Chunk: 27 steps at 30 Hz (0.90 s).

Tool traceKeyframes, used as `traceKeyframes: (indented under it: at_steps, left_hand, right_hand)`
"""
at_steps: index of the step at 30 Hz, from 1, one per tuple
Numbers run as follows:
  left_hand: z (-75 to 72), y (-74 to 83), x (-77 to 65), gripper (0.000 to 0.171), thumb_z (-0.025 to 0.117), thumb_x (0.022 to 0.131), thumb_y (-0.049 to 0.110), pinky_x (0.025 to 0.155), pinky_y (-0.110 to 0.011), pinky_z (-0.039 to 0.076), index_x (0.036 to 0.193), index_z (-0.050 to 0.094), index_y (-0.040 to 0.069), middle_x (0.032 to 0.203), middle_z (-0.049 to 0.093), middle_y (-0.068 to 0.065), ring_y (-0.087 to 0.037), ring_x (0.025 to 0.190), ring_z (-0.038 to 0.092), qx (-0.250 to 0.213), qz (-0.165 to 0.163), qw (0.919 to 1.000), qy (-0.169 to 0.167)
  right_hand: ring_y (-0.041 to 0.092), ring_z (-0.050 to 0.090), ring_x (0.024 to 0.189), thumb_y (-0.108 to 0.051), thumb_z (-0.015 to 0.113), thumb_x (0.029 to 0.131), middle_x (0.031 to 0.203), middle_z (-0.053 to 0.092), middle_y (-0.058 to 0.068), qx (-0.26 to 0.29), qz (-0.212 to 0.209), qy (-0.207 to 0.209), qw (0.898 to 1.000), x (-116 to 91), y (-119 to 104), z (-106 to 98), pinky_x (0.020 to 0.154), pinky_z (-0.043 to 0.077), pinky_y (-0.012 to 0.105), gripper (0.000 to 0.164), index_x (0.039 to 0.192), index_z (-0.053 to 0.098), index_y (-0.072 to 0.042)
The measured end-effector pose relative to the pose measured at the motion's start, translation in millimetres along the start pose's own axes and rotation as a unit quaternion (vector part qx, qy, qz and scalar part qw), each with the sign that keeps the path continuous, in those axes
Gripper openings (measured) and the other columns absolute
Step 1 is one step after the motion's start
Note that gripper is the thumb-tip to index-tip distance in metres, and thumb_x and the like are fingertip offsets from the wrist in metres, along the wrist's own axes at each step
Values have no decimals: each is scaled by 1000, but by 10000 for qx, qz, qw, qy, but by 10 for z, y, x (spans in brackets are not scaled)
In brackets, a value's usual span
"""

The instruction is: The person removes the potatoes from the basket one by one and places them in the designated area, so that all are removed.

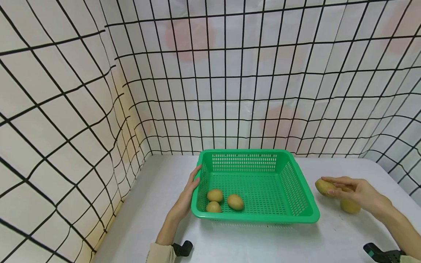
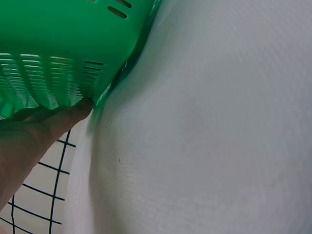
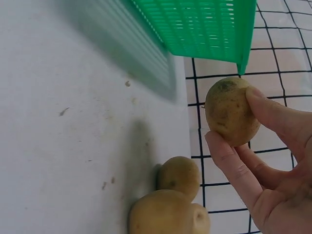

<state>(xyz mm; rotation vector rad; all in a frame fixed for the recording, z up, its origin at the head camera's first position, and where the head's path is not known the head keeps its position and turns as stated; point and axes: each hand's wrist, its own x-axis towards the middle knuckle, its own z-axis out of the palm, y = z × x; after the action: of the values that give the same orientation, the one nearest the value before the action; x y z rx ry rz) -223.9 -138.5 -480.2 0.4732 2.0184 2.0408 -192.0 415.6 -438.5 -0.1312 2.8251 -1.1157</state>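
A green plastic basket (image 1: 260, 218) with slotted walls stands on the white table. Three potatoes lie inside, toward its left front: one potato (image 1: 215, 195), another potato (image 1: 213, 207) in front of it, and a third potato (image 1: 235, 202) a little to the right. My left hand (image 1: 185, 195) rests against the basket's left side, fingers fairly straight at the rim. Right of the basket, my right hand (image 1: 361, 193) pinches a potato (image 3: 229, 109) between thumb and fingers, above the table. Beneath it, more potatoes (image 3: 163, 214) sit close together on the table.
Black grid netting (image 1: 243, 84) over a pale backing encloses the table at the back and sides. Small dirt specks (image 3: 127, 83) lie on the white table surface (image 1: 250, 244). Each wrist wears a black device (image 1: 182, 248).
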Motion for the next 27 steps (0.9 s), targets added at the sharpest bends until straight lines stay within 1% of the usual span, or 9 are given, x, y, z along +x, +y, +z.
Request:
traceKeyframes:
  at_steps: [2,4,8,12,16,19,22,24,27]
  left_hand:
    - [-4,1,2,53,25,114,43,124,-73,7,164,9,41,174,0,0,-34,161,-1,10,4,10000,-3]
    - [-7,3,4,53,25,114,43,124,-73,7,164,9,41,174,0,0,-34,161,0,15,10,10000,2]
    - [-9,5,2,53,25,114,43,124,-73,8,164,9,41,174,0,-1,-34,161,0,29,0,10000,2]
    - [-8,4,-3,54,25,113,44,123,-73,8,165,8,40,175,0,-1,-35,161,0,50,-27,10000,6]
    - [-8,2,-7,54,25,113,44,123,-74,8,165,8,40,175,0,-1,-35,161,0,49,-16,10000,23]
    - [-6,1,-7,54,25,113,44,123,-74,8,165,8,39,175,-1,-1,-35,161,0,44,-5,10000,12]
    - [-4,0,-4,54,25,113,44,123,-73,8,165,8,39,175,-1,-1,-35,161,0,35,-7,10000,-14]
    - [-2,1,-3,54,25,113,44,123,-73,8,165,8,39,175,-1,-1,-35,161,0,31,-6,10000,-23]
    - [-2,2,-2,54,25,113,44,123,-73,9,165,8,39,175,-1,-1,-35,161,1,39,1,10000,-23]
  right_hand:
    - [-9,46,121,-41,70,99,129,54,-32,155,-54,-5,9999,-18,40,28,99,36,72,56,149,57,-19]
    - [-23,36,107,-38,71,98,122,53,-37,136,-177,57,9997,-32,80,64,96,40,65,54,147,60,-18]
    - [-18,42,104,-34,73,97,125,53,-38,-42,-351,163,9992,-44,146,135,88,48,43,51,144,63,-15]
    - [-11,54,100,-27,76,96,130,53,-38,-65,-654,336,9973,-42,191,190,76,48,21,47,140,66,-15]
    - [-13,56,98,-21,77,94,131,53,-40,80,-886,427,9951,-41,217,233,74,51,19,44,138,68,-15]
    - [-18,52,101,-23,77,94,135,60,-29,-26,-867,433,9953,-40,227,261,77,51,17,44,137,69,-17]
    - [-25,42,104,-28,76,95,145,63,2,-276,-691,350,9966,-39,233,285,80,48,16,45,138,68,-17]
    - [-29,36,104,-31,76,95,148,58,21,-346,-568,262,9974,-41,235,302,86,52,25,48,138,67,-13]
    - [-31,27,104,-33,75,95,149,51,33,-343,-468,151,9982,-43,238,319,92,56,51,52,140,65,-8]
